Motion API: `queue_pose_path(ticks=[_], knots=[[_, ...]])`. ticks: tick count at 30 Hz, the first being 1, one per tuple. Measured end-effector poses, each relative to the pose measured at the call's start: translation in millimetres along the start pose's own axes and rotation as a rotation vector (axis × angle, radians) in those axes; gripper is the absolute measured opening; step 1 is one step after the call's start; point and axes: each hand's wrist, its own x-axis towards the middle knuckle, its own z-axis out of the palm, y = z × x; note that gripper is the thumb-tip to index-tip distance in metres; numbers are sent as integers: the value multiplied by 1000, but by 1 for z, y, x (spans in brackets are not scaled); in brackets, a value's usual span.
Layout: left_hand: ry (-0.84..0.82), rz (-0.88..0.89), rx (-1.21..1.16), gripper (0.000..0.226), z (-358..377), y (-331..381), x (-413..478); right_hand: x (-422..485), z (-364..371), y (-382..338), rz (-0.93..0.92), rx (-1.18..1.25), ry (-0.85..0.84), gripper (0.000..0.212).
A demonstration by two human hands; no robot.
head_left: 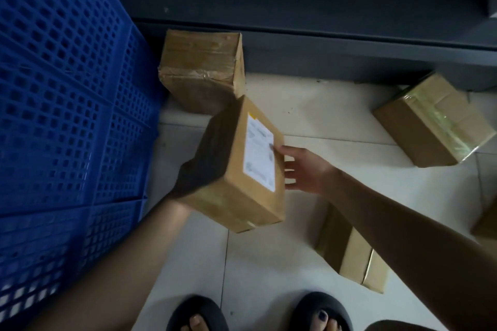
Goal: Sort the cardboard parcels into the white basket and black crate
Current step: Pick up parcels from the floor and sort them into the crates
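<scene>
I hold a cardboard parcel point(242, 169) with a white label above the tiled floor. My left hand point(200, 164), in a dark glove, grips its left side from below. My right hand point(304, 169) rests with fingers spread against the parcel's right edge. A second parcel point(201, 70) stands on the floor behind it, next to the blue crate. A taped parcel point(433, 121) lies at the right. Another parcel point(352, 252) lies under my right forearm. No white basket or black crate shows in this view.
A large blue perforated crate point(67, 115) fills the left side. A dark shelf base point(322, 35) runs along the back. A corner of one more box point(486, 220) shows at the right edge. My feet in dark slippers point(258, 312) stand at the bottom.
</scene>
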Motion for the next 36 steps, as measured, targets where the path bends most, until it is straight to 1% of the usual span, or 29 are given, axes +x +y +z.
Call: queue_pose_path(ticks=[2, 3, 4, 5, 6, 7, 8, 9, 10, 11, 13, 14, 16, 17, 18, 19, 20, 22, 23, 24, 25, 26, 28, 30, 32, 33, 34, 35, 36], knots=[[32, -28, -211, 52, 6, 5, -4, 3, 4, 4, 1, 44, -92, 69], [-5, -43, -309, 63, 9, 6, -6, 6, 5, 6, -10, 70, -124, 78], [-53, -74, -373, 69, 13, 9, -13, 9, 4, 7, -36, 94, -149, 81], [-54, -105, -361, 68, 18, 10, -20, 10, 4, 8, -78, 127, -166, 79], [-46, -135, -275, 57, 22, 8, -24, 11, 3, 10, -128, 152, -166, 75], [6, -154, -115, 39, 24, 3, -23, 10, 3, 11, -183, 161, -134, 69], [124, -137, 102, 19, 24, 0, -18, 9, 2, 11, -222, 143, -58, 63], [250, -83, 331, 17, 26, -2, -12, 6, 1, 11, -232, 108, 44, 56], [382, 6, 494, 30, 24, -4, -3, 4, 1, 9, -214, 73, 150, 50], [509, 122, 546, 36, 24, 0, 1, 1, -1, 7, -186, 41, 245, 44], [703, 368, 436, 33, 26, 22, 1, -3, -5, 3, -147, 25, 353, 35], [744, 508, 391, 39, 29, 36, -4, -4, -6, 0, -142, 47, 374, 31], [765, 736, 451, 78, 39, 66, -13, -7, -5, -9, -162, 62, 407, 28], [768, 799, 547, 96, 44, 80, -14, -7, -1, -15, -195, 37, 433, 29], [763, 822, 644, 107, 50, 95, -14, -6, 3, -22, -260, 0, 467, 32], [740, 817, 687, 110, 56, 110, -12, -5, 8, -30, -345, -44, 500, 36], [711, 762, 623, 107, 60, 123, -7, -4, 17, -41, -439, -87, 513, 41], [694, 577, 277, 96, 68, 143, 2, -7, 41, -68, -561, -146, 451, 49], [671, 496, 160, 88, 69, 146, 5, -11, 55, -83, -563, -144, 387, 51], [635, 441, 146, 74, 70, 145, 6, -14, 67, -96, -531, -103, 313, 51], [575, 404, 163, 56, 68, 138, 3, -19, 77, -105, -495, -33, 228, 46], [524, 374, 167, 44, 64, 129, -3, -22, 84, -110, -459, 43, 164, 40], [436, 350, 104, 45, 53, 107, -20, -19, 83, -108, -422, 157, 172, 41], [340, 438, 1, 47, 40, 81, -42, -17, 67, -92, -402, 218, 249, 48], [186, 491, -25, 42, 30, 56, -56, -20, 48, -78, -384, 262, 242, 50], [111, 470, -65, 38, 26, 45, -58, -24, 41, -73, -366, 264, 206, 59], [53, 422, -126, 42, 25, 36, -59, -24, 34, -69, -354, 239, 165, 72], [21, 352, -193, 54, 24, 30, -58, -24, 29, -65, -353, 202, 140, 80], [26, 297, -224, 64, 25, 27, -55, -24, 28, -63, -387, 163, 127, 76]])
